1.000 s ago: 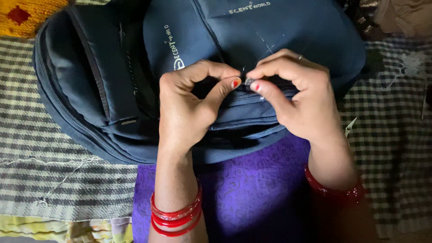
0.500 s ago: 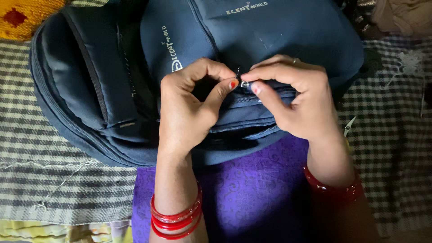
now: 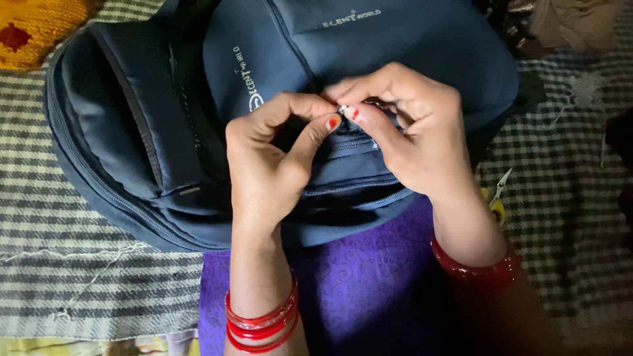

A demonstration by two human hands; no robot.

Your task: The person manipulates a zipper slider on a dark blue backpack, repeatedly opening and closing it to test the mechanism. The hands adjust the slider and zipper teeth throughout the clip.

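Note:
A dark blue backpack (image 3: 165,132) lies across a purple-clothed lap (image 3: 369,283), its zipped pockets facing me. My left hand (image 3: 270,165) and my right hand (image 3: 409,132) meet at the middle of the bag, fingertips pinched together on a small metal zipper slider (image 3: 343,109) at the top of a zip line. Red bangles circle both wrists. The slider is mostly hidden by my fingertips.
A checked black-and-white cloth (image 3: 560,171) covers the surface on the right, a striped mat (image 3: 86,283) on the left. Small yellow-handled scissors (image 3: 498,194) lie just right of my right wrist. A yellow and red cushion (image 3: 39,29) sits at the top left corner.
Both hands stay pinched on the same spot; the bag and hands have shifted slightly, with only small finger movement.

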